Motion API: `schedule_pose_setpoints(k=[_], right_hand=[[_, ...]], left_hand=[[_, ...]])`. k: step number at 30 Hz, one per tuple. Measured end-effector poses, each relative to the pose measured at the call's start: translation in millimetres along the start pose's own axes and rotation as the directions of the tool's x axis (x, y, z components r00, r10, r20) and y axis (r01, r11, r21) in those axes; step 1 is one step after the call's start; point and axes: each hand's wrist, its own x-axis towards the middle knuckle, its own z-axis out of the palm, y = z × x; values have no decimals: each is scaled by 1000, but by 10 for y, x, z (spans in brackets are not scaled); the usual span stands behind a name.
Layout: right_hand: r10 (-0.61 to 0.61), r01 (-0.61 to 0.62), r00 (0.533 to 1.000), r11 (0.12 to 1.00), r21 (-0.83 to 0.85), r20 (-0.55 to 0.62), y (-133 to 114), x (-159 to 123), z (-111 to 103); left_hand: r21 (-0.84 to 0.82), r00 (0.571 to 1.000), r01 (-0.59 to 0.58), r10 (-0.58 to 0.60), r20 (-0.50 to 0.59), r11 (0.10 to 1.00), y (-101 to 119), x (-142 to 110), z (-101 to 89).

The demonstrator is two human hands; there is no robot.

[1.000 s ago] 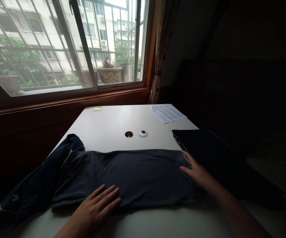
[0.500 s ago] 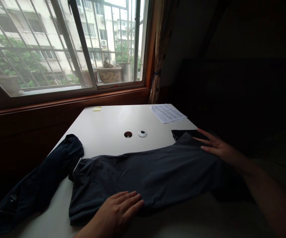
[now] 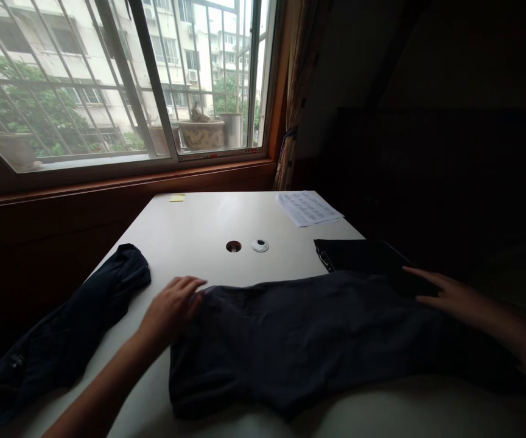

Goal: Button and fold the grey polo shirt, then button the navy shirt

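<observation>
A pair of dark grey trousers, folded lengthwise, lies across the near part of the white table. My left hand is at their upper left corner, its fingers closed over the edge of the cloth; the thumb is partly hidden. On the far right, my right hand has its fingers apart over the right end of the trousers. Whether it touches the cloth is too dark to tell. Just behind the trousers lies a flat black folded cloth, close to my right fingertips.
A dark navy garment with a small pale logo lies along the table's left edge. Further back are a round cable hole, its white cover, printed sheets and a yellow sticky note. A barred window stands behind.
My left hand has moved from the front of the trousers up to their upper left corner. The trousers have shifted right and nearer, uncovering more black cloth. My right hand has moved right and nearer.
</observation>
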Motion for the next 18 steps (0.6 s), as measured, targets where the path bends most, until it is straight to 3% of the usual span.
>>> schedule_pose_setpoints(k=[2, 4, 7, 9, 13, 15, 18], right_hand=[[-26, 32, 993, 998, -48, 119, -90, -24, 102], [-113, 124, 987, 988, -95, 116, -372, -49, 225], [-302, 316, 941, 946, -76, 152, -1070, -110, 476], [-435, 441, 876, 897, 18, 211, -1604, -177, 686], [-665, 622, 698, 747, 235, 266, -2507, -389, 1151], [-730, 659, 626, 683, 315, 275, -2805, -528, 1377], [-809, 723, 507, 587, 365, 297, -3037, -730, 1675]], left_hand=[[26, 975, 221, -221, -11, 975, -425, 37, -91], [-32, 930, 367, -365, 50, 930, -701, 31, -131], [-218, 843, 524, -466, 268, 823, -809, 5, -115], [-329, 819, 564, -460, 343, 758, -765, 2, -71], [-463, 844, 537, -439, 309, 705, -684, 1, 20], [-524, 841, 540, -451, 299, 659, -677, -40, 41], [-639, 826, 539, -494, 272, 549, -679, -177, 41]])
